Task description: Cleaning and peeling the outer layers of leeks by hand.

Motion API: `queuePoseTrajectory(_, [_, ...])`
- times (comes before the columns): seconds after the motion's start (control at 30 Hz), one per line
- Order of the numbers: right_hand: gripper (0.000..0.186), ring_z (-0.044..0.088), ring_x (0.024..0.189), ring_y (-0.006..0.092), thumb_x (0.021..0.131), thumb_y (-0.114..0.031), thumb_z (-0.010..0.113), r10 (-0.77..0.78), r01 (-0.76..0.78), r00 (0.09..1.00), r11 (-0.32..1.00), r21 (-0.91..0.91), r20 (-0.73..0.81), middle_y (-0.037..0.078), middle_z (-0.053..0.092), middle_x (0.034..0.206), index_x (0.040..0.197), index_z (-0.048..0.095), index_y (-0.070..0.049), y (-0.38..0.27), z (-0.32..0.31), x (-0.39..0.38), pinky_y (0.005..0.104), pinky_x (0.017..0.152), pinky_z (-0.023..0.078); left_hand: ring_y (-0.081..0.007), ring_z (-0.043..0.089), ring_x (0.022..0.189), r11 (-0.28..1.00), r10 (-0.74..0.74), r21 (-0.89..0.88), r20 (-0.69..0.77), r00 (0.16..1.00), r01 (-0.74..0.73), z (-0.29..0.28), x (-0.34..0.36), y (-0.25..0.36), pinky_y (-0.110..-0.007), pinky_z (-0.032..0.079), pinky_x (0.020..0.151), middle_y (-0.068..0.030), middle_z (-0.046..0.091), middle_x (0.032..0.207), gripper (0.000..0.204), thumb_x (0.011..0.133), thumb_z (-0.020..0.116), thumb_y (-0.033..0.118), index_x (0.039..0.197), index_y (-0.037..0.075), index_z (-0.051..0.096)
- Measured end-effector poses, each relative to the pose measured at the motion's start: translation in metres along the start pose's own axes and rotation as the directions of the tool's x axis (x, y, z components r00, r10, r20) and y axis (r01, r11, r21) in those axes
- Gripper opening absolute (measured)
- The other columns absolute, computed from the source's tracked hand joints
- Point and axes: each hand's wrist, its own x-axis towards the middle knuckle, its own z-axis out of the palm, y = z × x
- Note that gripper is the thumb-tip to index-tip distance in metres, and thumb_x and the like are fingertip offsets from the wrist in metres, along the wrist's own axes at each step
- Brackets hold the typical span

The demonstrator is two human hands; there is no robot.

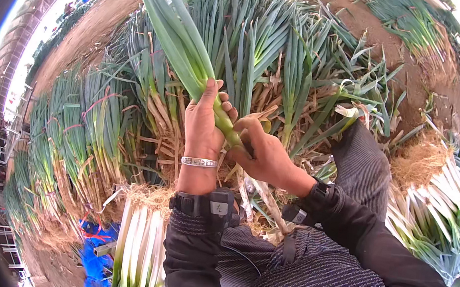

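A leek point(180, 40) with broad green leaves slants across the middle, its leaf end pointing to the far left. My left hand point(202, 122) is wrapped round it where the leaves meet the stem, thumb pressed along the near side. My right hand point(266, 152) pinches the pale green stem lower down with thumb and fingers. A dry, tan leaf strip point(262, 113) shows just beyond my right knuckles. Below my right hand, whitish stem parts point(269, 201) hang toward my lap; whether they belong to this leek I cannot tell.
Upright leeks point(222, 16) stand packed ahead. Tied bundles point(90, 109) fill the left side. Trimmed white-stemmed leeks lie at the right point(435, 206) and near left point(139, 247). Blue sheeting point(98, 259) lies at lower left. More leeks point(417, 23) rest on the dirt floor point(377, 44).
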Motion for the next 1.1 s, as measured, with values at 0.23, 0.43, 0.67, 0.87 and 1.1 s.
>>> queuePoseTrajectory(0.23, [0.02, 0.06, 0.067, 0.032, 0.088, -0.007, 0.059, -0.086, 0.086, 0.996, 0.996, -0.002, -0.007, 0.014, 0.056, 0.076, 0.103, 0.046, -0.004, 0.014, 0.003, 0.001, 0.0377, 0.061, 0.047, -0.0138, 0.056, 0.071, 0.996, -0.007, -0.091, 0.085, 0.996, 0.015, -0.009, 0.005, 0.003, -0.032, 0.049, 0.065, -0.0039, 0.057, 0.084, 0.035, 0.09, 0.069, 0.026, 0.112, 0.003, 0.055])
queuePoseTrajectory(0.43, [0.014, 0.06, 0.081, 0.0297, 0.088, -0.003, 0.059, 0.092, -0.068, 0.991, 0.97, 0.234, -0.093, 0.015, 0.057, 0.085, 0.098, 0.05, -0.001, 0.033, -0.006, 0.012, 0.0361, 0.074, 0.048, -0.0249, 0.06, 0.111, 0.991, 0.065, -0.128, 0.28, 0.958, -0.03, -0.005, 0.0, 0.005, -0.044, 0.05, 0.094, -0.012, 0.062, 0.114, 0.037, 0.09, 0.062, 0.004, 0.124, 0.002, 0.048])
queuePoseTrajectory(0.67, [0.017, 0.056, 0.096, 0.0312, 0.083, 0.0, 0.062, -0.144, 0.15, 0.98, 0.988, 0.037, -0.137, 0.014, 0.053, 0.103, 0.093, 0.049, -0.001, 0.023, -0.009, 0.004, 0.0367, 0.083, 0.046, -0.0233, 0.064, 0.097, 0.957, 0.283, 0.01, 0.167, 0.944, -0.289, -0.002, 0.002, 0.001, -0.037, 0.054, 0.087, -0.0096, 0.064, 0.107, 0.038, 0.082, 0.067, -0.01, 0.116, 0.003, 0.054])
queuePoseTrajectory(0.87, [0.019, 0.054, 0.1, 0.033, 0.083, 0.002, 0.061, -0.249, 0.254, 0.964, 0.966, 0.05, -0.096, 0.015, 0.053, 0.109, 0.094, 0.047, -0.002, 0.023, -0.01, -0.006, 0.0371, 0.086, 0.046, -0.0247, 0.065, 0.085, 0.943, 0.329, 0.035, 0.044, 0.943, -0.33, 0.005, -0.006, 0.001, -0.036, 0.057, 0.073, -0.0064, 0.061, 0.1, 0.044, 0.08, 0.065, -0.013, 0.114, 0.01, 0.051])
queuePoseTrajectory(1.1, [0.009, 0.052, 0.091, 0.01, 0.093, 0.0, 0.053, 0.12, -0.053, 0.987, 0.875, 0.482, -0.11, 0.005, 0.053, 0.102, 0.098, 0.046, -0.003, 0.029, -0.001, -0.017, 0.0253, 0.079, 0.046, -0.0239, 0.066, 0.073, 0.966, 0.204, 0.153, 0.044, 0.978, -0.208, 0.007, -0.008, -0.004, -0.033, 0.053, 0.057, -0.0072, 0.061, 0.101, 0.043, 0.082, 0.063, -0.006, 0.114, 0.016, 0.043])
